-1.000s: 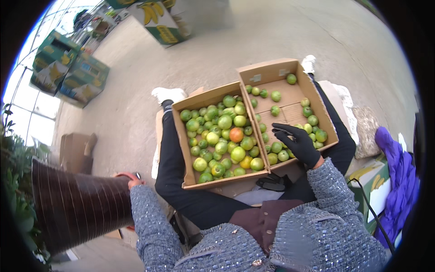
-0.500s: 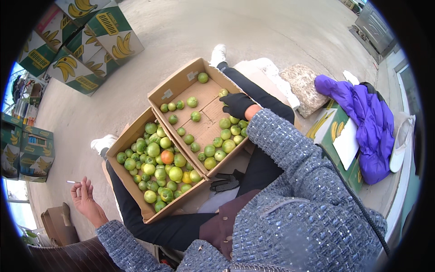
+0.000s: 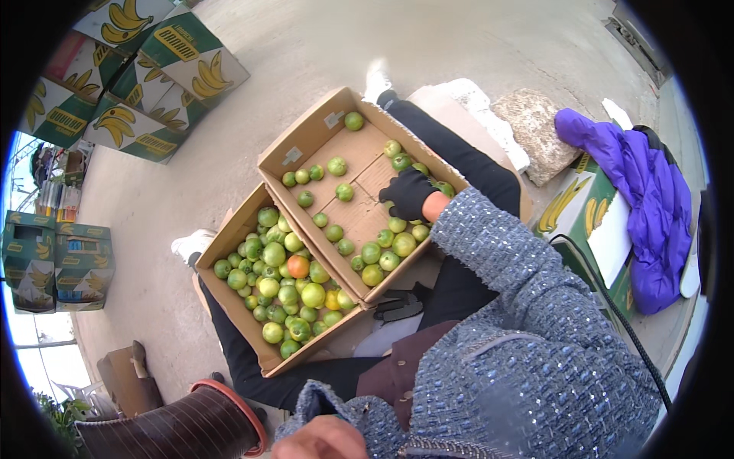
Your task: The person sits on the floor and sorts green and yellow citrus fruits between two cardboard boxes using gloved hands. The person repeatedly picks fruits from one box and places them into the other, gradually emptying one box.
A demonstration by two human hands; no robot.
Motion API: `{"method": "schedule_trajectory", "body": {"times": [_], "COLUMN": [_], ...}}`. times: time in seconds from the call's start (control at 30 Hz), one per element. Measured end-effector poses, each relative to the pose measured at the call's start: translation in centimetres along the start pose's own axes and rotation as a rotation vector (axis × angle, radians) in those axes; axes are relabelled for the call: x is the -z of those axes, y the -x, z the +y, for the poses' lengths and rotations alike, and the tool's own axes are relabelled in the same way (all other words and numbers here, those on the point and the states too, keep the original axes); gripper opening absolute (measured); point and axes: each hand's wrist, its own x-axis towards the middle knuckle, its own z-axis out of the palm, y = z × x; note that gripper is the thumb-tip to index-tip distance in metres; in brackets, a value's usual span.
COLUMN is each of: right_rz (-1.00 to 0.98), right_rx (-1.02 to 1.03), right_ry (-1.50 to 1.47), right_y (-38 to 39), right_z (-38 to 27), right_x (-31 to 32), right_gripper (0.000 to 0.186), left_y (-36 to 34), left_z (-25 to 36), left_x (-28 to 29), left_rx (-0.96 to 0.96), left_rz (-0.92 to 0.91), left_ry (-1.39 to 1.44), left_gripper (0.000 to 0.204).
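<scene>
My right hand [image 3: 405, 193], in a black glove, is curled inside the right cardboard box [image 3: 304, 130] among green tomatoes [image 3: 401, 161] along its right side; what its fingers hold is hidden. The adjoining left box [image 3: 229, 298] is heaped with green tomatoes [image 3: 274, 255], a few yellower, and one orange tomato [image 3: 297, 267]. Both boxes rest between my outstretched legs. My left hand [image 3: 321, 440] is raised close below the camera at the bottom edge, blurred, its fingertips out of sight.
Banana cartons [image 3: 183, 69] are stacked at upper left, more [image 3: 84, 264] at left. At right are a rough stone [image 3: 527, 130], a carton [image 3: 569, 214] and a purple jacket [image 3: 657, 237]. A brown cylinder with red rim [image 3: 176, 424] and cardboard [image 3: 122, 375] lie lower left.
My left hand has come in from the left, where it held a thin white stick, toward the camera. My right hand has shifted within the right box. The view swung rightward.
</scene>
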Motion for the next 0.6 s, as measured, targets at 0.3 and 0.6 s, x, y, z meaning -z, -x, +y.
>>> {"method": "schedule_trajectory", "body": {"times": [0.3, 0.6], "right_rz": [0.433, 0.512], "right_rx": [0.262, 0.301], "right_ry": [-0.576, -0.836], "right_y": [0.6, -0.3], "right_z": [-10.6, -17.9], "right_x": [7.1, 4.2], "right_gripper": [0.038, 0.036], "left_y": [2.2, 0.7], "left_z": [-0.7, 1.5], "left_x": [0.2, -1.5], "left_rx": [-0.122, 0.111], "left_rz": [0.018, 0.127], "left_ry": [0.124, -0.018], "left_gripper": [0.044, 0.039]}}
